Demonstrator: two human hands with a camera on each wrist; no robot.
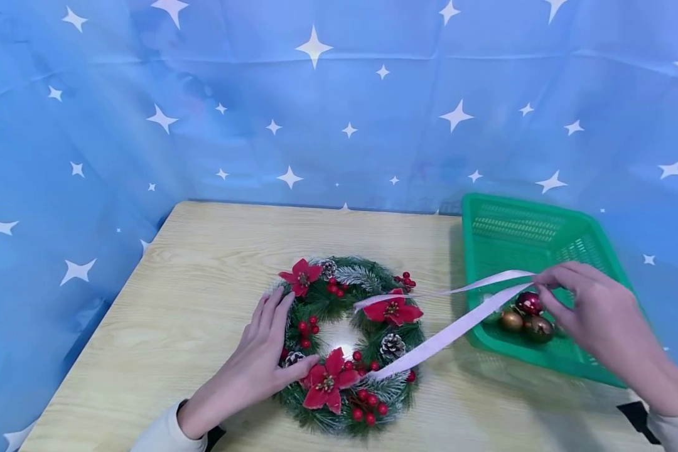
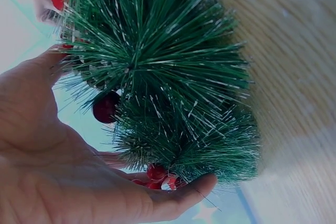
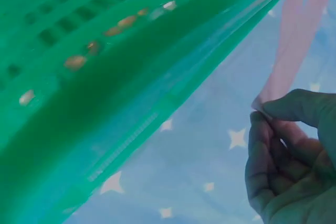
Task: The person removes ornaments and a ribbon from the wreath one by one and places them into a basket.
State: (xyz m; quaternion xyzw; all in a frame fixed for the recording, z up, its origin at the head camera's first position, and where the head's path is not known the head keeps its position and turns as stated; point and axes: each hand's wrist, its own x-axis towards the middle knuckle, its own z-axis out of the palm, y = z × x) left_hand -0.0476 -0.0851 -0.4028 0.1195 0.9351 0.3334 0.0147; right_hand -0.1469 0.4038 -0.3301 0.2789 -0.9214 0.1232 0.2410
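A green Christmas wreath (image 1: 367,275) lies on the table, set with red poinsettias (image 1: 326,380), red berries, pinecones (image 1: 392,346) and frosted needles. My left hand (image 1: 268,348) rests on its left side, fingers nearly straight and spread, thumb by the lower poinsettia. In the left wrist view the palm faces the needles (image 2: 157,72). My right hand (image 1: 599,314) pinches a pale pink ribbon (image 1: 457,326) between thumb and forefinger, over the green basket. Two strands run from that pinch down to the wreath's right part. The right wrist view shows the ribbon (image 3: 286,59) meeting the fingertips.
A green plastic basket (image 1: 470,251) with perforated sides stands at the right of the wooden table (image 1: 164,326). Several ornament balls (image 1: 528,320), dark red and bronze, lie inside it. Behind the table hangs a blue cloth (image 1: 248,94) with white stars.
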